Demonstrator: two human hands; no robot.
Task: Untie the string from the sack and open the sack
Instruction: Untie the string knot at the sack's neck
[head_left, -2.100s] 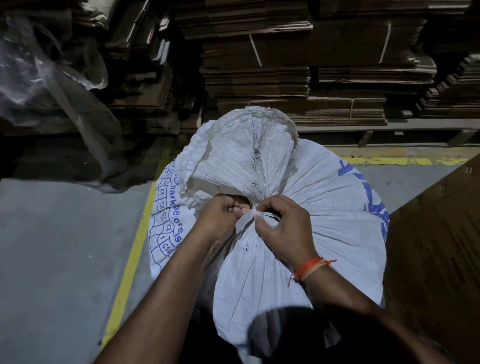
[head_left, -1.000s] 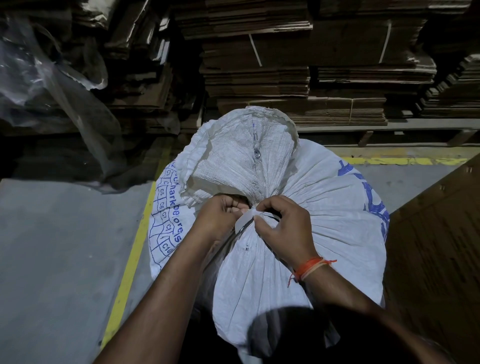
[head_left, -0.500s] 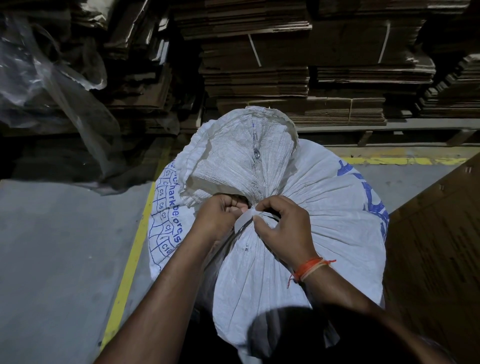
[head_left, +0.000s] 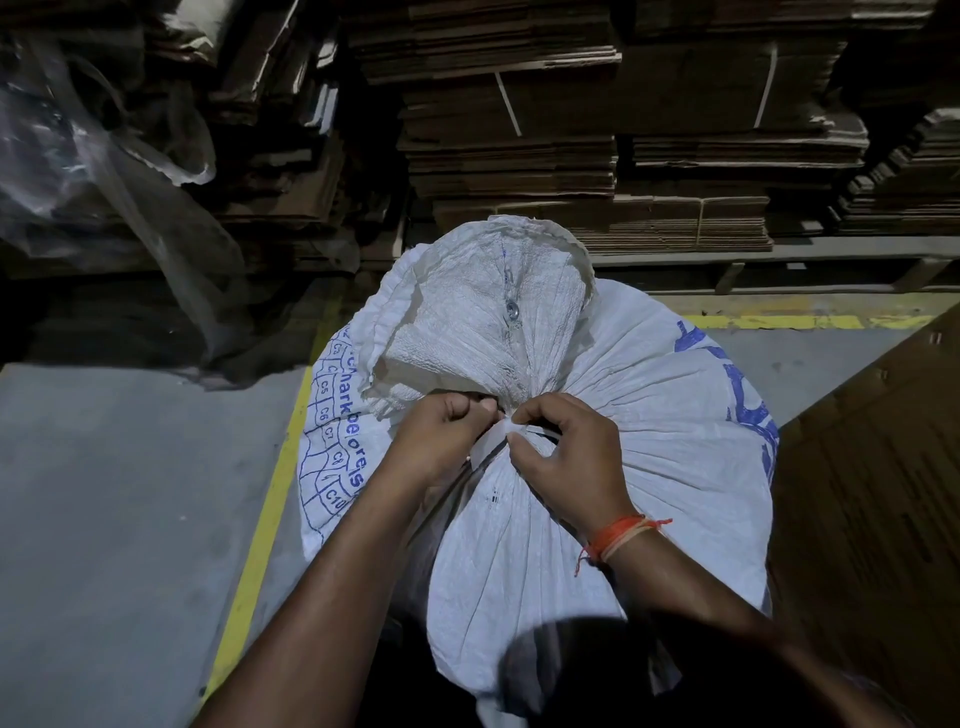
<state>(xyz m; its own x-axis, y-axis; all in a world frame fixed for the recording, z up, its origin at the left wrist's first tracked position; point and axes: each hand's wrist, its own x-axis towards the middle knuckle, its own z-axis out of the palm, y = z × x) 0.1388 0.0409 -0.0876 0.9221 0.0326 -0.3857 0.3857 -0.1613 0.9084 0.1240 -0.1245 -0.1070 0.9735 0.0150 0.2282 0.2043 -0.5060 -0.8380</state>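
Nothing much has shifted since a moment ago: both my hands sit at the same spot on the neck of the sack, and the knot has not given. My right hand (head_left: 566, 462) pinches the flat white string (head_left: 493, 440) between thumb and forefinger, right where it crosses the gathered cloth. My left hand (head_left: 441, 439) is curled into a loose fist just beside it, fingers tucked in at the knot; what exactly they grip is hidden by the knuckles. I hold the two hands almost touching because the tie is small and tight, and I judge one has to steady the neck while the other picks a strand free.

Both forearms come up from below and meet in a narrow wedge over the sack (head_left: 649, 441), wrists bent down so the fingertips work at the cinch. An orange thread band (head_left: 615, 535) rings my right wrist.

The sack is white woven plastic with blue print, full and round, standing upright on the grey floor (head_left: 130, 519) right in front of me. Its mouth is bunched at the string, and the loose collar (head_left: 493, 301) above flares away from me, so it is not yet open. A yellow line (head_left: 265, 519) runs along the floor on my left, partly under the sack. Beyond it are stacks of flattened cardboard (head_left: 519, 130), and a cardboard sheet (head_left: 872, 493) stands at my right.
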